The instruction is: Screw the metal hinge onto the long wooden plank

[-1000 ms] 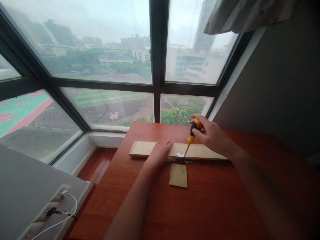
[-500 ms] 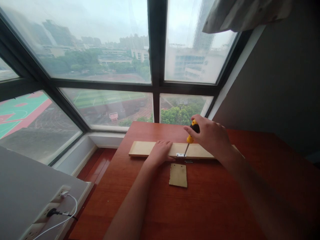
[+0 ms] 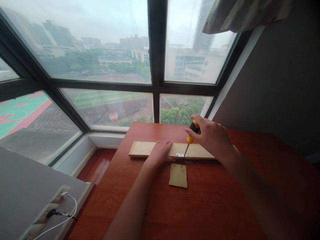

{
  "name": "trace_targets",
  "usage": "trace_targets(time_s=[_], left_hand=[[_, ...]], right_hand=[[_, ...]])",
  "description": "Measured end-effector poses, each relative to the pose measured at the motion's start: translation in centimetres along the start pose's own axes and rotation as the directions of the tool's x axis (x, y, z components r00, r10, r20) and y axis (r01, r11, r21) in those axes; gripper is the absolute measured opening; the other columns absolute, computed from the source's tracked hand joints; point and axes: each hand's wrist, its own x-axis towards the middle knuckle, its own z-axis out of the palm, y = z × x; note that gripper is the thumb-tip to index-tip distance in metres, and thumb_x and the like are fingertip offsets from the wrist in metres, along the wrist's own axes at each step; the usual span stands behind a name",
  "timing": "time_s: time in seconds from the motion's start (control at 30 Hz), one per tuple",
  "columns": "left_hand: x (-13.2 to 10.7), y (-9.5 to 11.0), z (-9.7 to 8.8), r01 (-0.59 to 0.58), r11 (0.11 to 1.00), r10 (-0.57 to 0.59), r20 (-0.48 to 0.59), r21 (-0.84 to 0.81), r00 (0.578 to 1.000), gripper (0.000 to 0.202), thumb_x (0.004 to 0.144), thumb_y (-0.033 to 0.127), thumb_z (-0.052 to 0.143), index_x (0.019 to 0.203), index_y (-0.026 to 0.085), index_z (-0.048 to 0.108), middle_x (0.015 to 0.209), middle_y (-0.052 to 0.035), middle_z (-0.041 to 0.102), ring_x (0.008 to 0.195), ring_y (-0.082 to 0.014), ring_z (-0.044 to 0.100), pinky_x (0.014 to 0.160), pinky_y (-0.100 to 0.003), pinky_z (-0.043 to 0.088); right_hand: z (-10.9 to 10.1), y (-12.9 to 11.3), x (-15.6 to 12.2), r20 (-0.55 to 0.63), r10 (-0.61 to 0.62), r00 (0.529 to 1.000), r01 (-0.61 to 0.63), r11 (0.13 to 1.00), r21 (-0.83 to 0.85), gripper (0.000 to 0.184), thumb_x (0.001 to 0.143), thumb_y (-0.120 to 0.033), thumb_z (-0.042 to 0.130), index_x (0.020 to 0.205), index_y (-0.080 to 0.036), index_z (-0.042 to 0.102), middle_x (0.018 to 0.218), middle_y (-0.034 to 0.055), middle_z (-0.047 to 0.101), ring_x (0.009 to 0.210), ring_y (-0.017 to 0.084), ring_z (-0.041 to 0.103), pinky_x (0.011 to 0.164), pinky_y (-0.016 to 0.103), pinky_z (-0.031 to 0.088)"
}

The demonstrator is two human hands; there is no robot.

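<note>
Gripping screwdriver (image 3: 191,133), right hand (image 3: 212,136); left hand (image 3: 160,151) flat on plank (image 3: 141,149).

A red-brown wooden table (image 3: 205,206) fills the near right, a small square of pale board (image 3: 178,175) lies flat on it, a white power strip (image 3: 47,213) sits near left, and large windows (image 3: 105,53) span the far side.

2 bare forearms, no sleeves, left hand (image 3: 160,152), right hand (image 3: 212,137), ringless fingers
</note>
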Motion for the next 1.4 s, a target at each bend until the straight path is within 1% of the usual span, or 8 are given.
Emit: trace_targets(time_s=[0.2, 0.47, 0.7, 0.9, 1.03, 1.13, 1.27, 1.4], left_hand=[[0.0, 0.2, -0.2, 0.006, 1.000, -0.006, 0.009, 0.004, 1.000, 0.065, 0.062, 0.046, 0.082, 0.113, 0.019, 0.052, 0.115, -0.0117, 0.061, 0.108, -0.0303, 0.057, 0.092, -0.037, 0.041], [0.1, 0.2, -0.3, 0.013, 1.000, -0.013, 0.022, 0.002, 1.000, 0.063, 0.062, 0.046, 0.081, 0.111, 0.019, 0.053, 0.115, -0.0115, 0.062, 0.108, -0.0299, 0.057, 0.091, -0.037, 0.041], [0.1, 0.3, -0.5, 0.019, 1.000, -0.020, 0.038, 0.011, 0.999, 0.058, 0.062, 0.046, 0.081, 0.107, 0.019, 0.054, 0.114, -0.0111, 0.061, 0.106, -0.0294, 0.058, 0.089, -0.037, 0.042], [0.1, 0.4, -0.6, 0.025, 1.000, -0.026, 0.038, 0.012, 0.999, 0.057, 0.062, 0.046, 0.081, 0.105, 0.020, 0.054, 0.114, -0.0106, 0.061, 0.106, -0.0294, 0.058, 0.089, -0.037, 0.042], [0.1, 0.4, -0.5, 0.025, 1.000, -0.025, 0.025, 0.006, 0.999, 0.057, 0.062, 0.045, 0.082, 0.105, 0.020, 0.054, 0.114, -0.0107, 0.061, 0.106, -0.0293, 0.057, 0.089, -0.036, 0.042], [0.1, 0.3, -0.4, 0.025, 1.000, -0.025, 0.014, 0.003, 1.000, 0.057, 0.061, 0.045, 0.082, 0.104, 0.020, 0.054, 0.113, -0.0104, 0.061, 0.106, -0.0293, 0.058, 0.088, -0.036, 0.042], [0.0, 0.3, -0.3, 0.013, 1.000, -0.013, 0.003, 0.008, 1.000, 0.058, 0.060, 0.047, 0.082, 0.103, 0.020, 0.054, 0.112, -0.0101, 0.062, 0.103, -0.0289, 0.058, 0.087, -0.035, 0.042], [0.0, 0.4, -0.4, 0.009, 1.000, -0.009, -0.001, 0.018, 1.000, 0.058, 0.060, 0.046, 0.083, 0.103, 0.019, 0.054, 0.111, -0.0099, 0.062, 0.103, -0.0284, 0.058, 0.087, -0.035, 0.043]], right_hand=[[-0.1, -0.7, -0.1, 0.010, 0.035, 0.999, -0.034, 0.997, -0.070, 0.036, 0.085, -0.054, 0.051, 0.107, -0.025, 0.056, 0.085, 0.0045, 0.070, 0.063, 0.023, 0.062, 0.050, 0.029, 0.031], [0.1, 0.7, 0.0, 0.127, -0.056, 0.990, 0.004, 0.926, 0.376, 0.037, 0.086, -0.033, 0.050, 0.121, -0.022, 0.049, 0.098, 0.0067, 0.067, 0.077, 0.020, 0.065, 0.065, 0.030, 0.047], [0.3, 0.6, 0.2, 0.064, -0.019, 0.998, 0.004, 0.973, 0.232, 0.036, 0.084, -0.039, 0.055, 0.117, -0.026, 0.054, 0.087, 0.0040, 0.070, 0.067, 0.021, 0.065, 0.058, 0.030, 0.043], [0.5, 0.0, 0.2, -0.001, 0.037, 0.999, -0.037, 0.999, 0.030, 0.036, 0.085, -0.054, 0.051, 0.104, -0.024, 0.056, 0.076, 0.0045, 0.067, 0.060, 0.022, 0.061, 0.049, 0.028, 0.032], [0.6, -0.2, 0.1, -0.009, 0.070, 0.998, -0.070, 0.998, 0.005, 0.039, 0.084, -0.058, 0.051, 0.102, -0.023, 0.054, 0.077, 0.0047, 0.067, 0.060, 0.023, 0.060, 0.049, 0.028, 0.030], [0.5, 0.1, 0.1, 0.048, 0.049, 0.998, -0.056, 0.986, 0.158, 0.037, 0.085, -0.052, 0.050, 0.108, -0.022, 0.052, 0.079, 0.0044, 0.067, 0.063, 0.022, 0.061, 0.053, 0.029, 0.037], [0.5, 1.0, 0.1, 0.146, -0.032, 0.989, -0.041, 0.882, 0.469, 0.037, 0.087, -0.038, 0.048, 0.121, -0.022, 0.048, 0.097, 0.0062, 0.067, 0.072, 0.018, 0.064, 0.063, 0.029, 0.047], [1.0, 1.7, 0.3, 0.129, 0.007, 0.992, -0.069, 0.873, 0.483, 0.043, 0.087, -0.038, 0.050, 0.127, -0.023, 0.048, 0.102, 0.0069, 0.067, 0.072, 0.019, 0.064, 0.065, 0.031, 0.049]])
